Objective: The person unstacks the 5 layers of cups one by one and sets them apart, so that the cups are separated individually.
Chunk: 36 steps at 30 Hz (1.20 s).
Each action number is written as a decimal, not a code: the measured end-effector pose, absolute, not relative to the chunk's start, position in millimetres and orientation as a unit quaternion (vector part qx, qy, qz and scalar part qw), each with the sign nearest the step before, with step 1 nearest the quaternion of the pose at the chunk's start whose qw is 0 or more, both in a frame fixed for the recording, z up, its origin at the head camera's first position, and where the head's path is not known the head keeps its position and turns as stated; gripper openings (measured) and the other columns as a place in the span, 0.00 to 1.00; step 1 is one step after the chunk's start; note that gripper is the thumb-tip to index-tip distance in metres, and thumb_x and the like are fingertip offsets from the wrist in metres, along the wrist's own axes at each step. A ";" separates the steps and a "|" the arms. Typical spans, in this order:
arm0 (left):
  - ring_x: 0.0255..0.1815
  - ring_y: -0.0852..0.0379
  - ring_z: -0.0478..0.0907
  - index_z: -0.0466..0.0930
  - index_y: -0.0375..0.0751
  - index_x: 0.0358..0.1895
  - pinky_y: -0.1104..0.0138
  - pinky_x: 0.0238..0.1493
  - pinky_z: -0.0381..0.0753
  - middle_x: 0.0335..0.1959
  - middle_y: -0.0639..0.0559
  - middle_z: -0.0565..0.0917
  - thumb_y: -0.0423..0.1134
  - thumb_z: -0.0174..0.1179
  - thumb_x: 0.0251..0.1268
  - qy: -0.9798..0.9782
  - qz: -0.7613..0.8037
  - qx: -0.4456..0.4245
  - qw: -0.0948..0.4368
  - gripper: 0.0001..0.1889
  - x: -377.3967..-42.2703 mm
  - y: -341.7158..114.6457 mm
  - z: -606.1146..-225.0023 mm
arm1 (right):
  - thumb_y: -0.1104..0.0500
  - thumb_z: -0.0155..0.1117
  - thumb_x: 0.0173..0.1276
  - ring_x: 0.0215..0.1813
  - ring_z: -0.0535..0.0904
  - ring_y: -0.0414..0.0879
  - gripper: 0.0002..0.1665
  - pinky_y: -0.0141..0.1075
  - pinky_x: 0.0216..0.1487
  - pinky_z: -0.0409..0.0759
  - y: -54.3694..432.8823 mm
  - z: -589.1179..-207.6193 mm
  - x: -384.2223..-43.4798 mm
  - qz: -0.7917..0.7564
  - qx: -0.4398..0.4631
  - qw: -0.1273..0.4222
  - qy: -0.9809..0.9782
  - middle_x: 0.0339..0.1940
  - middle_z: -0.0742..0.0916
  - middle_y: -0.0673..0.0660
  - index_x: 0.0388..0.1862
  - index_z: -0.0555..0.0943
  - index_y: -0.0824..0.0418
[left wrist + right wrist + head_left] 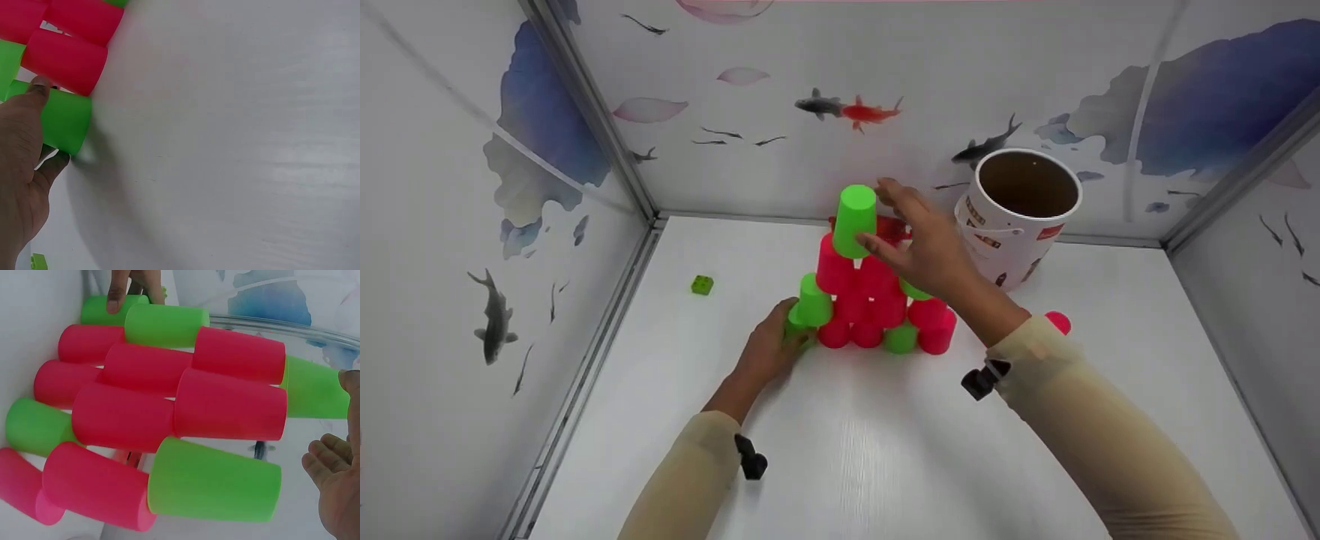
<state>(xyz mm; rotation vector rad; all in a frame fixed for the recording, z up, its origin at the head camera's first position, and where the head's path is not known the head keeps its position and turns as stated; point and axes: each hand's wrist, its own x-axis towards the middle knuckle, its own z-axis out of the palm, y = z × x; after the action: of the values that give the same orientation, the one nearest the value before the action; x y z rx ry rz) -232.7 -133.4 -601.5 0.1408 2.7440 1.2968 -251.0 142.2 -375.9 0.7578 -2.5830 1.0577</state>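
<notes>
A pyramid of upside-down red cups [853, 306] and green cups stands on the white table. At its lower left corner my left hand [769, 345] grips a green cup [66, 121], thumb on one side and fingers on the other. One green cup [855, 217] tops the pile, resting on two red cups [239, 354]. My right hand [934, 247] is beside that top cup with its fingers spread; the thumb tip is at the cup's edge in the right wrist view, and whether it touches I cannot tell. Part of the pile's right side is hidden behind this hand.
A white printed bucket [1005, 247] with a dark inside stands at the back right. A red cup [1057, 322] lies partly hidden by the right forearm. Left of the pile is a small green toy block [702, 285]. Something red [894, 227] shows behind the pile. Panels enclose the table.
</notes>
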 end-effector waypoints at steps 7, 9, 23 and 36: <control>0.79 0.47 0.76 0.65 0.53 0.83 0.46 0.83 0.74 0.75 0.50 0.81 0.52 0.67 0.81 0.902 0.426 0.058 0.047 0.34 -234.7 -135.4 -604.7 | 0.52 0.77 0.77 0.76 0.83 0.53 0.47 0.46 0.73 0.86 125.9 -374.2 -256.9 0.394 0.254 0.100 -0.878 0.74 0.83 0.58 0.87 0.65 0.57; 0.77 0.47 0.77 0.65 0.54 0.83 0.46 0.83 0.75 0.74 0.50 0.81 0.52 0.67 0.81 0.900 0.429 0.058 0.046 0.34 -234.5 -134.6 -605.5 | 0.53 0.77 0.77 0.74 0.84 0.52 0.45 0.46 0.72 0.87 126.0 -376.0 -257.9 0.404 0.262 0.101 -0.871 0.72 0.84 0.58 0.86 0.67 0.58; 0.80 0.44 0.76 0.65 0.52 0.84 0.43 0.83 0.74 0.77 0.49 0.80 0.50 0.69 0.80 0.902 0.427 0.050 0.049 0.36 -234.0 -134.7 -603.4 | 0.56 0.79 0.75 0.75 0.84 0.58 0.45 0.54 0.70 0.88 156.6 -367.5 -258.6 0.399 0.257 0.148 -0.868 0.74 0.83 0.60 0.84 0.69 0.59; 0.82 0.45 0.74 0.62 0.49 0.85 0.45 0.85 0.72 0.78 0.48 0.78 0.52 0.66 0.82 0.908 0.411 0.066 0.043 0.37 -235.6 -134.4 -604.8 | 0.58 0.80 0.73 0.73 0.86 0.59 0.44 0.57 0.68 0.88 224.3 -374.9 -260.8 0.384 0.212 0.211 -0.874 0.75 0.83 0.60 0.84 0.72 0.54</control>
<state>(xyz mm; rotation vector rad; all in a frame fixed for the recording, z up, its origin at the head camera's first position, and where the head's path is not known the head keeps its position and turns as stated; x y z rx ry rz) -235.6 -134.4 -604.8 0.2029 2.7779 1.2575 -260.8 224.3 -374.9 0.5880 -2.4271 1.0666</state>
